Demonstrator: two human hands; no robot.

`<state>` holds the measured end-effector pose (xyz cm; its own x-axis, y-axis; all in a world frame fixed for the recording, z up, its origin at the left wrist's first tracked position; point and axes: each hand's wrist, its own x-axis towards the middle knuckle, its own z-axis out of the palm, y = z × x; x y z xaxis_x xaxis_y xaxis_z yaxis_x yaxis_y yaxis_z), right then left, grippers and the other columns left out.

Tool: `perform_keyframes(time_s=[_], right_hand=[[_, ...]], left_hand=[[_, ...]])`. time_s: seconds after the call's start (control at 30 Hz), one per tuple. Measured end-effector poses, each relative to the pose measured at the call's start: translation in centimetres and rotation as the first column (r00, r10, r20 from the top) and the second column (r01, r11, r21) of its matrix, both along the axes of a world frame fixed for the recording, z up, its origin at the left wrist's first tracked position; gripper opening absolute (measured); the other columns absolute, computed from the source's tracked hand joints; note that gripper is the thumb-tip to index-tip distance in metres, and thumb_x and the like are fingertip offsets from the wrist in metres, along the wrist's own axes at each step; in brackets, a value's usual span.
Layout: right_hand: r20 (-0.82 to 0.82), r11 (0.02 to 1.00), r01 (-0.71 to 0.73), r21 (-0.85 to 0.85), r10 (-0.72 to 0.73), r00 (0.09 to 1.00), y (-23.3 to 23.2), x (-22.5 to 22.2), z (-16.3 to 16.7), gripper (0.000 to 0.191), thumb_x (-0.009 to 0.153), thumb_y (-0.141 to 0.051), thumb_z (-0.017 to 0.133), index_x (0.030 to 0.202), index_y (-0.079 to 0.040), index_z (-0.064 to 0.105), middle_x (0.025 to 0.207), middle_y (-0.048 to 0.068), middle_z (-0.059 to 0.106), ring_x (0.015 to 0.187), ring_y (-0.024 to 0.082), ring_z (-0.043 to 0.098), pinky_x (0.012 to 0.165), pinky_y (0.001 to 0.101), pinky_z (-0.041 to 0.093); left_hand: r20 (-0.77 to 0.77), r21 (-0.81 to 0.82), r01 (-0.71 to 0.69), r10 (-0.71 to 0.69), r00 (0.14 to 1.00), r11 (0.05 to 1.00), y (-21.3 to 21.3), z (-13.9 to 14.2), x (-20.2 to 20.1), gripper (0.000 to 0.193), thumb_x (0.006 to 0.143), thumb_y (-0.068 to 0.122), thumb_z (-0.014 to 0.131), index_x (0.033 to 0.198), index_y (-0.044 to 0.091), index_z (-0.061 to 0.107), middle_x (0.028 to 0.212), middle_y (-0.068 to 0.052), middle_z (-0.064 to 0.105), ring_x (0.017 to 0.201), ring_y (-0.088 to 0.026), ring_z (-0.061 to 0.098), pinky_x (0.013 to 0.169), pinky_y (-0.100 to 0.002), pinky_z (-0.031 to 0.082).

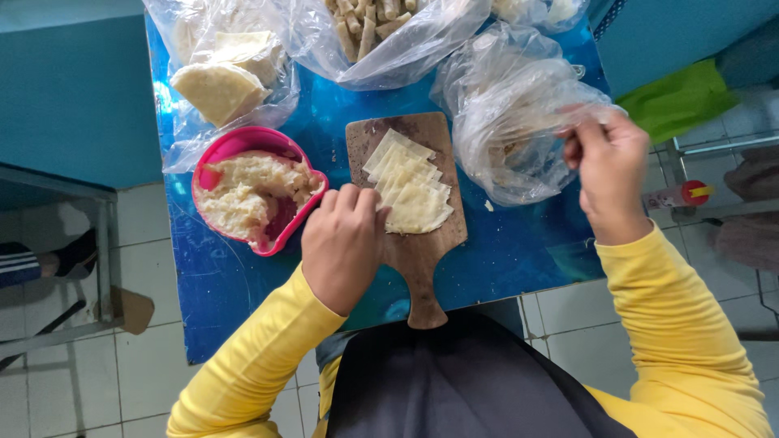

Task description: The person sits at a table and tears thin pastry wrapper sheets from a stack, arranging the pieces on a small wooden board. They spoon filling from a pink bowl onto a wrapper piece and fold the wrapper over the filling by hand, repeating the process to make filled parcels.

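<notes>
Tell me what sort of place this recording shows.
Probably a small home or street-side food-prep spot: a low blue table on a tiled floor, a wooden board with stacked dough wrappers, a pink bowl of filling, and plastic bags of ingredients.

The table top [519,251] is glossy bright blue. The heart-shaped bowl [231,146] is hot pink; the filling [243,195] in it is off-white. The cutting board [422,251] is brown wood, darker at the rim. The square wrappers [410,191] on it are pale cream-yellow. The plastic bags [503,105] are clear and colourless. Both sleeves [673,324] are plain yellow, the apron [462,381] dark grey-black. The floor tiles [97,381] are white with grey joints. A green cloth [682,97] lies at right.
</notes>
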<state>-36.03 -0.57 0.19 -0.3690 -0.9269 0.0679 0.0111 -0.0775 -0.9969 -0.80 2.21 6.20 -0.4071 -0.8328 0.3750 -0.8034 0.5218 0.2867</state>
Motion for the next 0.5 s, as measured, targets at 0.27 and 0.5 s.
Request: perform_keyframes(time_s=[0.27,0.5], right_hand=[[0.290,0.991,0.073,0.109,-0.102,0.951,2.8,-0.3,2.1,0.015,0.109,-0.012,0.061,0.112,0.000,0.070,0.086,0.007,0.067,0.066,0.012,0.056,0.058,0.0267,0.043],[0.339,0.989,-0.043,0.141,-0.007,0.941,6.9,3.2,2.9,0.015,0.110,-0.015,0.063,0.112,-0.001,0.069,0.088,0.008,0.068,0.069,0.013,0.058,0.061,0.0246,0.044]], left_hand=[[-0.175,0.132,0.067,-0.043,0.984,0.989,0.4,-1.5,-0.2,0.019,0.092,0.021,0.071,0.093,0.006,0.060,0.087,-0.010,0.061,0.085,-0.031,0.060,0.074,-0.041,0.049],[-0.171,0.189,0.039,-0.007,0.985,0.981,0.5,-2.4,0.0,0.018,0.095,0.020,0.070,0.092,0.006,0.059,0.089,-0.011,0.059,0.086,-0.031,0.061,0.075,-0.042,0.050]])
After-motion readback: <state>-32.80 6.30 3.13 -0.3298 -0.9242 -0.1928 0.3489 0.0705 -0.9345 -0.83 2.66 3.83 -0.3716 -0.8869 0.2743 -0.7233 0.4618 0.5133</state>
